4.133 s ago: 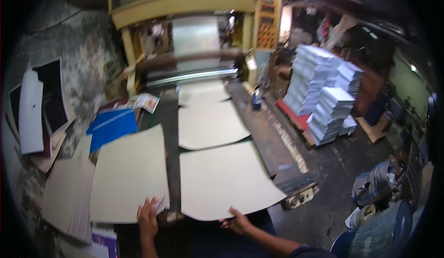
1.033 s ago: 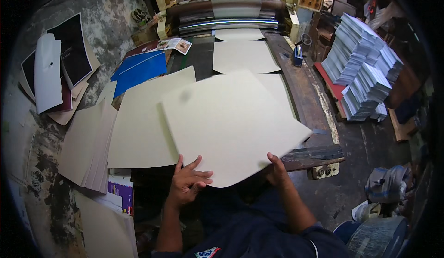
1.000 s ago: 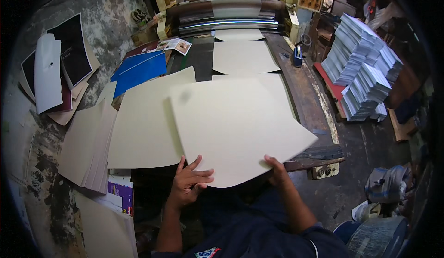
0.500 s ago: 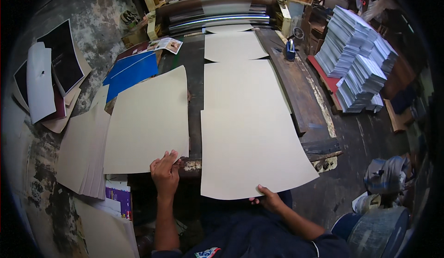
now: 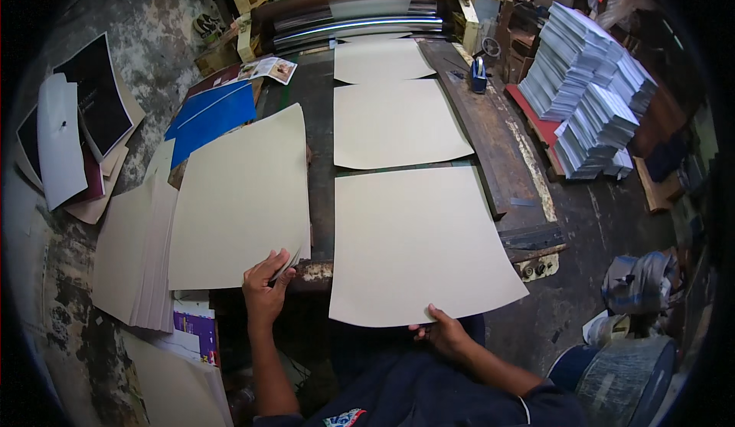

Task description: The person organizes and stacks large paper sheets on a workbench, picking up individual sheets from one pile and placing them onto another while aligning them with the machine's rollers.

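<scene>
My right hand (image 5: 448,337) pinches the near edge of a cream sheet (image 5: 417,243), thumb on top and fingers curled underneath. That sheet lies over the near end of a dark feed table (image 5: 318,189). Beyond it, a second cream sheet (image 5: 398,121) and a third cream sheet (image 5: 383,61) lie in line toward metal rollers (image 5: 360,29). At the left, my left hand (image 5: 264,285) holds the near right corner of the top sheet (image 5: 237,197) on a pile, bending that corner up between thumb and fingers.
Fanned sheets (image 5: 134,258) sit left of the pile, with blue sheets (image 5: 210,121) behind. A dark wooden rail (image 5: 490,159) borders the table's right side, a blue tape dispenser (image 5: 478,76) near its far end. Stacked white paper (image 5: 574,82) stands farther right.
The farther sheets have moved away toward the rollers, and a narrow gap now shows beyond the near sheet. My left hand has curled up the pile's corner; my right hand keeps its pinch.
</scene>
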Demonstrator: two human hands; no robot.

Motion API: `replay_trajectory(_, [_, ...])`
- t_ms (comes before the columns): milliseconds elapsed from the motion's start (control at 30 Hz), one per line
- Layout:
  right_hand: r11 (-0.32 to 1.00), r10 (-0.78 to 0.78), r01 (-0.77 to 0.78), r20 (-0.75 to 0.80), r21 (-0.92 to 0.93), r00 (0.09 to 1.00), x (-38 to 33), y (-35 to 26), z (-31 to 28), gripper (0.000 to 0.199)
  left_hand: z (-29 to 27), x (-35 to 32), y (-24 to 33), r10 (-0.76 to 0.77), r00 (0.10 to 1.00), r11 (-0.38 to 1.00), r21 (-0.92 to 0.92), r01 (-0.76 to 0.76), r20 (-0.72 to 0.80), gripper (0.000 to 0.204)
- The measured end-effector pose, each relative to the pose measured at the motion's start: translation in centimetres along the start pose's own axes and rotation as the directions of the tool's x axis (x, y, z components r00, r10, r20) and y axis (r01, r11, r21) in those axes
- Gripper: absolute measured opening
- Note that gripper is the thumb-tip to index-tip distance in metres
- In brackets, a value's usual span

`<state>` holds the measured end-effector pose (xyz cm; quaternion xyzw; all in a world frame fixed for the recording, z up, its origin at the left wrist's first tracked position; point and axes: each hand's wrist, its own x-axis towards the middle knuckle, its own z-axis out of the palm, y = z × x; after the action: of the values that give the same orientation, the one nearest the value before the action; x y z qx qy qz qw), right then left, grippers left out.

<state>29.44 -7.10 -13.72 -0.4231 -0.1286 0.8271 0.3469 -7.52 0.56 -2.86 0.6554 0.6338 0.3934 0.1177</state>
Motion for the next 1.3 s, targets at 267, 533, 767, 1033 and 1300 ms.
replay_trajectory(267, [0.993, -0.115, 0.114, -0.032, -0.011, 0.993, 3.9, -3.4, 0.6, 0.051, 0.0, 0.2, -0.4, -0.03, 0.999, 0.995, -0.096, 0.032, 0.025, 0.036])
replay_trajectory(533, [0.97, -0.232, 0.235, -0.057, 0.059, 0.971, 8.0, -5.8, 1.5, 0.055, 0.0, 0.2, -0.1, -0.073, 0.997, 0.987, -0.143, 0.075, 0.021, 0.036])
replay_trajectory(767, [0.935, -0.33, 0.339, -0.095, 0.104, 0.939, 11.2, -6.2, 2.0, 0.05, 0.7, -0.1, -0.2, -0.01, 0.998, 0.994, -0.109, 0.003, -0.06, 0.034])
replay_trajectory(1033, [0.889, -0.41, 0.443, -0.23, 0.117, 0.883, 10.4, -5.4, 3.2, 0.051, 1.5, -0.7, -0.9, -0.121, 0.976, 0.991, 0.036, 0.13, -0.183, 0.028])
replay_trajectory(1300, [0.936, -0.353, 0.348, 0.137, 0.062, 0.926, 9.9, -7.9, 2.4, 0.073, 1.6, -1.8, 3.6, -0.338, 0.886, 0.884, -0.43, 0.183, -0.319, 0.036])
